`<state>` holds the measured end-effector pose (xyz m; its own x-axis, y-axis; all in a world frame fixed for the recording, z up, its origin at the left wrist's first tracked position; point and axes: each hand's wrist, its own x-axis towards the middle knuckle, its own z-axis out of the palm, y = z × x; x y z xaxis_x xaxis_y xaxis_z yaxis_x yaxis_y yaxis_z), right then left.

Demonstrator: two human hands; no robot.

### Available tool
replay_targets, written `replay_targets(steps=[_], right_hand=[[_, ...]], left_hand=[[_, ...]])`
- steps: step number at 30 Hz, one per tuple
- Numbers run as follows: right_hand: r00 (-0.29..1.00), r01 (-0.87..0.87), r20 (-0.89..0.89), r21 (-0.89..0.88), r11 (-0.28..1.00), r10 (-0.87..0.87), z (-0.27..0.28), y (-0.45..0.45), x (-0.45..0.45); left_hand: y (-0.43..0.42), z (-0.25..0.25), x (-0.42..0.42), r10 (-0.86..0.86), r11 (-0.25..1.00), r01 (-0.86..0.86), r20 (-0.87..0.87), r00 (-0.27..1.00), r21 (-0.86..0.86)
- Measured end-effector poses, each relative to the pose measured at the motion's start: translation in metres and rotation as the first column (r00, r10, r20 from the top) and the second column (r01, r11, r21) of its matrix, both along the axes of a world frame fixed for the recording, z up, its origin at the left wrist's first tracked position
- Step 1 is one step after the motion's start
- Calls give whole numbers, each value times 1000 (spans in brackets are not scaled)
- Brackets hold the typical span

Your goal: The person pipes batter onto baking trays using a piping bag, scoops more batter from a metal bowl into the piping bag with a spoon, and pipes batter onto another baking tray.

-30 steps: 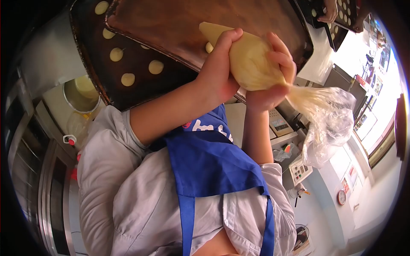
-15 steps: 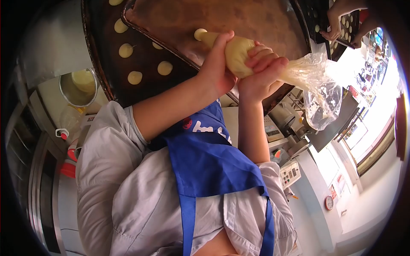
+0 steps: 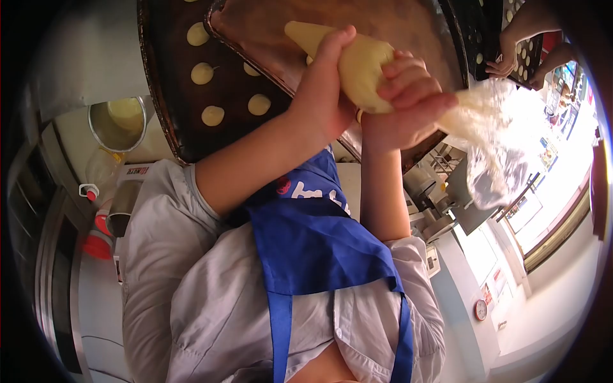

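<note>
A clear piping bag (image 3: 364,73) full of pale yellow batter is held by both my hands above a brown baking tray (image 3: 255,19). My left hand (image 3: 325,83) is wrapped round its front part, thumb along the side. Farther back, my right hand (image 3: 408,86) grips the bag where the batter ends. The bag's loose plastic end (image 3: 495,153) hangs out to the right. Its narrow tip points to the upper left, raised off the tray. Part of a batter round (image 3: 309,59) shows on the tray beside the bag.
A darker tray (image 3: 185,134) with several pale batter rounds lies partly under the brown one. At the left stand a metal pot (image 3: 118,124) and a bottle with a red cap (image 3: 92,191). Another person's hands (image 3: 504,60) hold a tray of rounds at the upper right.
The bag's tip has lifted away from the batter round and swung up and left. Both hands still hold the bag. The trays have shifted slightly right in view.
</note>
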<state>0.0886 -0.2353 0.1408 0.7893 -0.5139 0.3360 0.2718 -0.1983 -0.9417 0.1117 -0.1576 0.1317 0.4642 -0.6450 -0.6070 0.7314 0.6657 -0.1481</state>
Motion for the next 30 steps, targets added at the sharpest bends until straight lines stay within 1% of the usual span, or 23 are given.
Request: replay_targets(steps=[3, 5, 7, 8, 10, 11, 12, 13, 14, 16, 17, 18, 19, 20, 21, 22, 23, 24, 25, 27, 28, 29, 30], right_hand=[[998, -62, -20, -43, 997, 61, -3, 3, 23], [999, -45, -1, -31, 998, 45, -8, 9, 32], [996, -46, -81, -11, 999, 45, -6, 12, 34], [995, -47, -84, -14, 999, 46, -4, 12, 33], [987, -67, -152, -47, 997, 59, -1, 11, 32], [987, -71, -149, -47, 996, 64, -1, 10, 32], [990, -36, -138, -54, 998, 28, -3, 10, 32], [992, 2, -126, -59, 998, -9, -4, 10, 32], [994, -1, -113, -55, 998, -5, -2, 17, 36], [1000, -15, 13, -75, 997, 16, -2, 20, 36], [1000, 0, 27, -73, 997, 2, 0, 21, 33], [996, -31, 81, -103, 994, 40, 2, 22, 28], [988, -59, 132, -135, 989, 77, 5, 22, 21], [983, -166, 45, -233, 958, 181, 8, 10, 4], [984, -146, 62, -232, 962, 165, 9, 2, -8], [991, -79, 90, -240, 968, 103, 9, -3, -21], [992, -14, 117, -245, 969, 44, 10, -7, -36], [999, -25, 21, -242, 970, 30, 16, -16, -59], [998, 43, -30, -160, 986, -49, 22, -24, -75], [998, 60, -4, -7, 998, -60, 16, -55, -119], [988, 154, -17, -22, 988, -154, 19, -77, -138], [968, 248, -39, -39, 968, -249, 22, -94, -157], [947, 319, -17, 127, 939, -319, 30, -108, -172]], left_hand=[[2, -8, 16, 51, 998, -50, -44, 998, 30], [4, -18, 20, 55, 998, -54, -61, 997, 14], [6, -18, 20, 55, 998, -55, -79, 995, -5], [8, -17, 19, 51, 998, -53, -90, 995, -21], [8, -17, 17, 48, 998, -52, -101, 994, -37], [6, -18, 17, 39, 997, -46, -114, 993, -60], [6, -19, 17, 31, 996, -41, -123, 992, -81], [7, -19, 20, 36, 996, -45, -117, 992, -77], [12, -17, 26, 25, 997, -32, -92, 995, -71], [15, -12, 28, -1, 998, -2, -59, 998, -59], [19, -7, 25, 50, 998, -50, -10, 999, -27], [21, 0, 20, 96, 995, -97, 41, 995, 1], [21, 11, 12, 77, 997, -78, 53, 996, 1], [21, 26, 3, 86, 995, -89, 56, 995, 55], [19, 36, -4, 97, 989, -104, 63, 993, 109], [12, 38, -16, 99, 986, -102, 29, 995, 136], [4, 45, -29, 90, 986, -96, 47, 995, 139], [-5, 52, -43, -4, 992, -3, 59, 998, 130], [-22, 55, -54, -102, 988, 93, 65, 993, 125], [-59, 46, -85, -151, 982, 140, 82, 985, 130], [-85, 44, -99, -173, 977, 159, 91, 981, 143], [-109, 37, -113, -256, 966, 253, 82, 963, 45], [-130, 34, -125, -338, 938, 342, 78, 938, -58]])
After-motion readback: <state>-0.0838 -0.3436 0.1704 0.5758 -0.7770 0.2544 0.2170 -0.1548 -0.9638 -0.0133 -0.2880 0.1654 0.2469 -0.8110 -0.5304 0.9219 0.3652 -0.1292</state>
